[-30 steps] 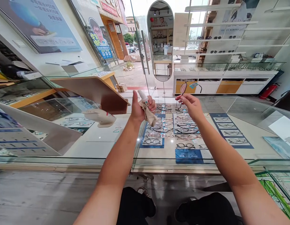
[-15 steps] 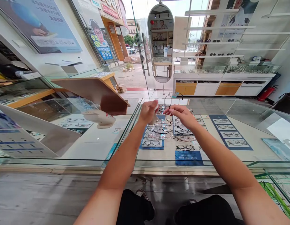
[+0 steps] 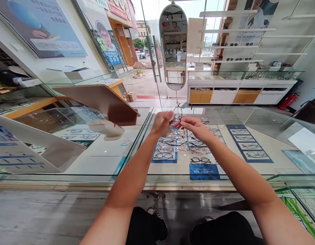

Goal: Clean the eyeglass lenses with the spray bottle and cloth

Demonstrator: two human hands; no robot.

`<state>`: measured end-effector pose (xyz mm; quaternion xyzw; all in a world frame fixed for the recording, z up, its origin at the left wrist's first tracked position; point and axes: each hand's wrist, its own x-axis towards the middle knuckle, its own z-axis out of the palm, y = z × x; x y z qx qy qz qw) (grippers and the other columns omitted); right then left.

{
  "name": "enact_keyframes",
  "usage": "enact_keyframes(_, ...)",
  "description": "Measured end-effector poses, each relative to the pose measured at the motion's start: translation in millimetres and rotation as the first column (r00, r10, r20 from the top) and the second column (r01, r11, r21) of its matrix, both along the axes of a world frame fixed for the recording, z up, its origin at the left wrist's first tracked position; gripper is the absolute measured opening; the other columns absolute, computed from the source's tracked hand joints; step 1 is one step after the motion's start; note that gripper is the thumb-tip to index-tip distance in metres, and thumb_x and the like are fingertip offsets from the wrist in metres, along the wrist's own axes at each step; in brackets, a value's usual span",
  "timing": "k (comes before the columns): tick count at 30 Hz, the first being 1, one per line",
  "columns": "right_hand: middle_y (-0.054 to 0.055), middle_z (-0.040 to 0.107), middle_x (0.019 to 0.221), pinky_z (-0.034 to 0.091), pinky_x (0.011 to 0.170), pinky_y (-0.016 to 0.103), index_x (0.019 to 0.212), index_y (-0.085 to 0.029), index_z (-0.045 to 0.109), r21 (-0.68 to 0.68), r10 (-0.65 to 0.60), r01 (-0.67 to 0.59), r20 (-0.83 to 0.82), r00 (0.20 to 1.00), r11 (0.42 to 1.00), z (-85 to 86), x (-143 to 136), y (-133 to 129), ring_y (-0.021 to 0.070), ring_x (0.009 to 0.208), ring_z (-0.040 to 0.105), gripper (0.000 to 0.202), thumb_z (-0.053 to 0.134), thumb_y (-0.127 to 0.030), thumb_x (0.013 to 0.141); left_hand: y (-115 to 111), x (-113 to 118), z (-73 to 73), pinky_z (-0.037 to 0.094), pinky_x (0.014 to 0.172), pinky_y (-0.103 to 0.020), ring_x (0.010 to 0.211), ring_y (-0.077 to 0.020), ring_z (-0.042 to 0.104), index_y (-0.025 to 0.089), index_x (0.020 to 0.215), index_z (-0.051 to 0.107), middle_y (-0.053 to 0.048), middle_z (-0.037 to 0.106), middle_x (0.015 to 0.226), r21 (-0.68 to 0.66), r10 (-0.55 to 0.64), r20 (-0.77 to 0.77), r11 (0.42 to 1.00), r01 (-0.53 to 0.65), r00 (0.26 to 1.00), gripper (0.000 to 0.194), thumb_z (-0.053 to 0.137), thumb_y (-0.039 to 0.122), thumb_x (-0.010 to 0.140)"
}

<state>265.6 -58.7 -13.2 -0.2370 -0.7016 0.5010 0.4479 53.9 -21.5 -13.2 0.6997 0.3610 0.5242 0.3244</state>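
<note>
My right hand (image 3: pixel 191 127) pinches a pair of eyeglasses (image 3: pixel 181 108) with thin dark frames, held up on edge above the glass display case (image 3: pixel 172 185). Close on its left, my left hand (image 3: pixel 162 123) is closed around a crumpled whitish cloth (image 3: pixel 168 132), part of which hangs below the fingers. The cloth and the glasses are very near each other; whether they touch, I cannot tell. Below both hands, rows of eyeglasses (image 3: pixel 164 156) lie on blue and white cards inside the case. A black-framed pair (image 3: pixel 200 160) lies nearer to me.
To the left, a brown wooden board (image 3: pixel 101 98) and a beige bottle-like object (image 3: pixel 106 129) stand on the counter, with a calendar stand (image 3: pixel 22 153) closer in. An oval mirror (image 3: pixel 173 47) rises behind the case. A fire extinguisher (image 3: pixel 288 101) stands at far right.
My right hand has brought the eyeglasses slightly left, closer to my left hand, and their angle has turned a little. My left hand still grips the cloth.
</note>
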Motion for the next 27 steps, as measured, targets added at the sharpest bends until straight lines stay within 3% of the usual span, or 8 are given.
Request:
enact_keyframes(5, 0.004, 0.088, 0.114, 0.057, 0.098, 0.038, 0.103, -0.03, 0.087, -0.06, -0.059, 0.054, -0.095, 0.994, 0.997, -5.8, 4, 11, 0.0209, 0.103, 0.075, 0.034, 0.081, -0.063, 0.098, -1, -2, 0.5, 0.036, 0.062, -0.037, 0.057, -0.018, 0.045, 0.025, 0.055, 0.049, -0.003, 0.051, 0.057, 0.019, -0.03, -0.041, 0.999, 0.031, 0.999, 0.084, 0.048, 0.102, 0.089)
enact_keyframes(12, 0.005, 0.088, 0.112, 0.059, 0.094, 0.036, 0.103, -0.029, 0.085, -0.188, -0.165, 0.125, -0.217, 0.962, 0.974, -5.1, 6, 16, 0.0216, 0.103, 0.076, 0.043, 0.089, -0.069, 0.087, -4, 1, -3.1, 0.027, 0.062, -0.035, 0.06, -0.016, 0.037, 0.023, 0.056, 0.044, -0.001, 0.043, 0.057, -0.01, -0.141, -0.206, 0.99, 0.142, 0.968, 0.078, 0.057, 0.091, 0.093)
enact_keyframes(16, 0.006, 0.088, 0.112, 0.061, 0.094, 0.037, 0.102, -0.029, 0.084, -0.205, -0.155, 0.109, -0.226, 0.962, 0.973, -2.0, 6, 15, 0.0215, 0.102, 0.077, 0.044, 0.091, -0.069, 0.084, -1, -2, -4.2, 0.03, 0.059, -0.035, 0.06, -0.0169, 0.04, 0.024, 0.057, 0.046, -0.002, 0.044, 0.059, 0.016, -0.135, -0.137, 0.99, 0.139, 0.981, 0.079, 0.055, 0.093, 0.094)
enact_keyframes(18, 0.006, 0.088, 0.115, 0.062, 0.093, 0.037, 0.103, -0.03, 0.083, -0.215, -0.169, 0.118, -0.236, 0.957, 0.969, 0.3, 8, 16, 0.0218, 0.102, 0.077, 0.045, 0.092, -0.069, 0.083, 6, -7, -4.1, 0.035, 0.058, -0.034, 0.06, -0.0175, 0.046, 0.023, 0.064, 0.054, -0.003, 0.052, 0.063, 0.016, -0.099, -0.035, 0.995, 0.099, 0.994, 0.075, 0.056, 0.093, 0.093)
enact_keyframes(20, 0.006, 0.087, 0.12, 0.063, 0.091, 0.037, 0.103, -0.03, 0.081, -0.227, -0.189, 0.133, -0.248, 0.95, 0.965, 2.6, 13, 17, 0.0223, 0.103, 0.077, 0.046, 0.092, -0.069, 0.081, 16, -15, -5.3, 0.039, 0.059, -0.031, 0.062, -0.0166, 0.051, 0.024, 0.077, 0.06, -0.002, 0.058, 0.069, -0.023, -0.013, 0.079, 1.0, 0.015, 0.997, 0.061, 0.071, 0.083, 0.089)
enact_keyframes(23, 0.006, 0.086, 0.121, 0.064, 0.088, 0.038, 0.104, -0.031, 0.078, -0.236, -0.221, 0.157, -0.278, 0.935, 0.959, 5.0, 22, 23, 0.0226, 0.102, 0.076, 0.048, 0.092, -0.07, 0.079, 36, -30, -11.7, 0.044, 0.061, -0.029, 0.064, -0.0157, 0.057, 0.027, 0.094, 0.053, 0.002, 0.062, 0.076, -0.127, 0.17, 0.195, 0.981, -0.147, 0.966, 0.047, 0.083, 0.062, 0.086)
enact_keyframes(27, 0.005, 0.085, 0.123, 0.064, 0.088, 0.037, 0.106, -0.033, 0.078, -0.222, -0.249, 0.186, -0.305, 0.919, 0.957, 4.9, 33, 31, 0.0224, 0.104, 0.076, 0.048, 0.09, -0.071, 0.081, 56, -49, -26.2, 0.044, 0.066, -0.03, 0.071, -0.0168, 0.058, 0.027, 0.097, 0.051, -0.001, 0.067, 0.091, -0.193, 0.338, 0.073, 0.928, -0.319, 0.938, 0.037, 0.074, 0.055, 0.101)
